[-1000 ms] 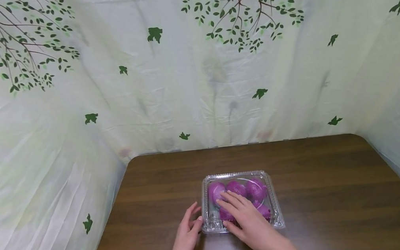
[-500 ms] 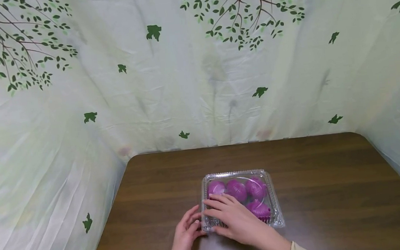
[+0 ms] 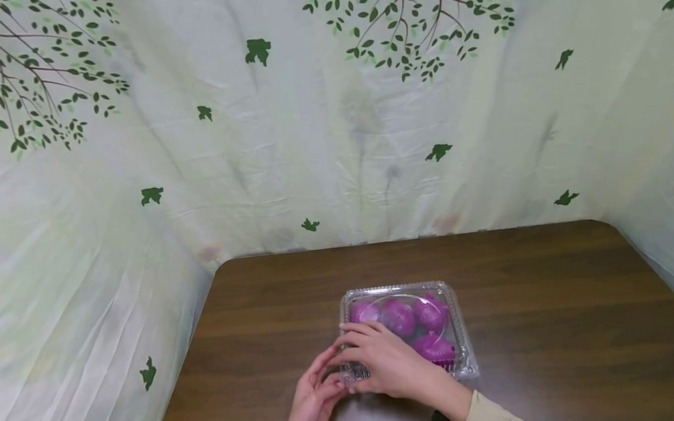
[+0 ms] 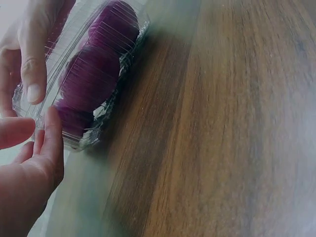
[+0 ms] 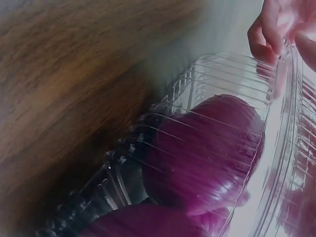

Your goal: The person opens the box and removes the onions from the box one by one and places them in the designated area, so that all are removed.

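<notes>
A clear plastic clamshell box (image 3: 463, 346) sits on the table with its lid down. Several purple onions (image 3: 397, 319) show through it, and one large onion (image 5: 207, 148) fills the right wrist view. My left hand (image 3: 311, 400) is at the box's near left corner. Its thumb and fingers (image 4: 53, 133) lie either side of the rim there, seemingly pinching it. My right hand (image 3: 387, 366) reaches across the near left part of the lid, its fingers loosely extended. The right thumb (image 4: 33, 74) points down near the same corner. Part of the box is hidden under this hand.
The brown wooden table (image 3: 563, 324) extends on both sides of the box. Behind it hangs a pale curtain (image 3: 330, 137) printed with branches and green birds, which also comes down along the left and right sides.
My right hand has slid left across the lid toward the near left corner, uncovering onions at the right. My left hand has closed in on that corner. The box has barely moved.
</notes>
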Available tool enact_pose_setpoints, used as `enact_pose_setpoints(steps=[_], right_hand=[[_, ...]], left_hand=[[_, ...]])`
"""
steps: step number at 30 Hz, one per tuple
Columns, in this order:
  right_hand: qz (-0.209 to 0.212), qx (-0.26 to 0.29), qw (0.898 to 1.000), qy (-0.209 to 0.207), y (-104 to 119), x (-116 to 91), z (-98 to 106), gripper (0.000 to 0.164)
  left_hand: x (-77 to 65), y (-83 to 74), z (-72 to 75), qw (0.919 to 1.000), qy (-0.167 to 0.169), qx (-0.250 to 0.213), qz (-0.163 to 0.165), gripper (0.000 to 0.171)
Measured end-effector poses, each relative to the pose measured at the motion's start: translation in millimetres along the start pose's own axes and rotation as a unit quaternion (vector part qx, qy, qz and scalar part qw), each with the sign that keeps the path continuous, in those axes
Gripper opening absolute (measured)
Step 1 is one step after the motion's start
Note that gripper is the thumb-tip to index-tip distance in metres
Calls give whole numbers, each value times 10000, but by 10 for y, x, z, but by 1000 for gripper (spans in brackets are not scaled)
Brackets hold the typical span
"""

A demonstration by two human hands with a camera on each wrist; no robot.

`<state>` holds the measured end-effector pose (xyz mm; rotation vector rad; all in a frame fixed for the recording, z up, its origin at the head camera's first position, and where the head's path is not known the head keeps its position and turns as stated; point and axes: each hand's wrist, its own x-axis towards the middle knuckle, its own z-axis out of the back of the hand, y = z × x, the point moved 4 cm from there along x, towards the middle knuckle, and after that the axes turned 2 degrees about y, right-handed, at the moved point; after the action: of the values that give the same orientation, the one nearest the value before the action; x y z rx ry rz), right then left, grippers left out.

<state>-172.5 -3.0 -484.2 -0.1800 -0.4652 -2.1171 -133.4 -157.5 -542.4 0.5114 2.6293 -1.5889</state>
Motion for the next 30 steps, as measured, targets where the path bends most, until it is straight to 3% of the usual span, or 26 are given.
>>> enact_pose_setpoints(steps=[6, 16, 30], right_hand=[[-46, 73, 10000, -30, 16, 54, -1, 29], [-140, -138, 9998, -67, -1, 108, -20, 24], [148, -26, 9998, 131, 31, 150, -64, 21]], left_hand=[[7, 32, -2, 9996, -38, -246, -121, 66], [11, -12, -11, 9998, 66, -55, -168, 67], [34, 19, 54, 9999, 79, -114, -101, 66]])
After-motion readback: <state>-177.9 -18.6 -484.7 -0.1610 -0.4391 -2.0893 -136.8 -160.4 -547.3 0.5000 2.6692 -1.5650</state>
